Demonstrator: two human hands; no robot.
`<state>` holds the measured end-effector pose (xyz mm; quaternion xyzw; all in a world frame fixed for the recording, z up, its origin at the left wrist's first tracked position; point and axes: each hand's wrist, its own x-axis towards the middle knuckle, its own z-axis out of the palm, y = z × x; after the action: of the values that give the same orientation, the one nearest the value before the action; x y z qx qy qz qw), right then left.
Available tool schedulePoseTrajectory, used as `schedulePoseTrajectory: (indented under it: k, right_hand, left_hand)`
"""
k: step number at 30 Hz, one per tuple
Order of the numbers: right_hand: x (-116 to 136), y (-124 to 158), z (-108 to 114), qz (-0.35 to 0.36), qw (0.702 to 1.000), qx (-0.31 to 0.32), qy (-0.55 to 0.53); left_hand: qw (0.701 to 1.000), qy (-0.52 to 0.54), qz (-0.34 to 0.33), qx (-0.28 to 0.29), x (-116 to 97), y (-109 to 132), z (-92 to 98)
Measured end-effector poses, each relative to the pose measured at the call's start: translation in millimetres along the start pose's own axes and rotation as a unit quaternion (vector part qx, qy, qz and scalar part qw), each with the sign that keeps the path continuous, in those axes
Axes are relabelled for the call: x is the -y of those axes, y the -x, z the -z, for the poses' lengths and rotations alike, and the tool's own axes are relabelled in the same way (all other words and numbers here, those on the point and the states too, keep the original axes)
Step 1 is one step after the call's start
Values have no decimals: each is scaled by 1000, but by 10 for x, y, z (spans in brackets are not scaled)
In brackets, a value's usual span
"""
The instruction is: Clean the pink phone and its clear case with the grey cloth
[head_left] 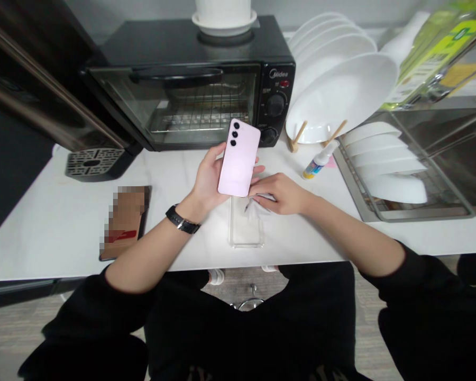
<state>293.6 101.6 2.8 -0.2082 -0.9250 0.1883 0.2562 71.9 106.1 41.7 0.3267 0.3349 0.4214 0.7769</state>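
My left hand holds a pale pink phone upright above the white counter, its back with three camera lenses facing me. A black watch sits on that wrist. My right hand rests low on the counter, fingers curled and pressing on the upper end of a clear phone case that lies flat below the phone. A small thin piece seems pinched under the right fingers; I cannot make it out.
A black toaster oven stands behind the hands. White plates lean in a wooden rack to the right, beside a dish drainer. A small white bottle lies near the rack. A blurred flat object lies at left.
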Motion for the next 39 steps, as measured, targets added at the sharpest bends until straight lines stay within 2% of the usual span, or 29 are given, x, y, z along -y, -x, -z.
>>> schedulePoseTrajectory:
  k: [4,8,11,17,21,23,26,29,31,35,39]
  right_hand:
    - [81,3,70,31,987,-157,-4]
    - [111,-24,145,22,937,-337,91]
    - [63,-29,155,17,904,-395,163]
    - [4,13,145,-17,891,-431,142]
    - [11,16,193,-39,889,-418,183]
    - [17,9,191,-29,904,-388,177]
    - [39,-13,145,41,946,-292,133]
    - [66,-38,95,68,966,-232,92]
    - [74,-48,78,44,965,-241,88]
    - [51,-54,76,-16,948,-304,93]
    - [36,-65,100,-55,941,-322,87]
  left_hand:
    - [998,67,-12,5,70,5,-53]
    - [995,100,0,10,125,20,-127]
    - [996,76,35,9,174,36,-164]
    - [998,-21,29,43,246,41,-112]
    - [997,-58,23,52,252,43,-92]
    - [996,-65,21,53,262,41,-103]
    - [996,-72,3,44,286,27,-133]
    - [997,-68,-1,39,300,20,-160]
    - [997,-60,18,47,299,30,-170]
    - [996,-65,33,45,297,63,-173]
    - [995,-77,46,50,318,75,-169]
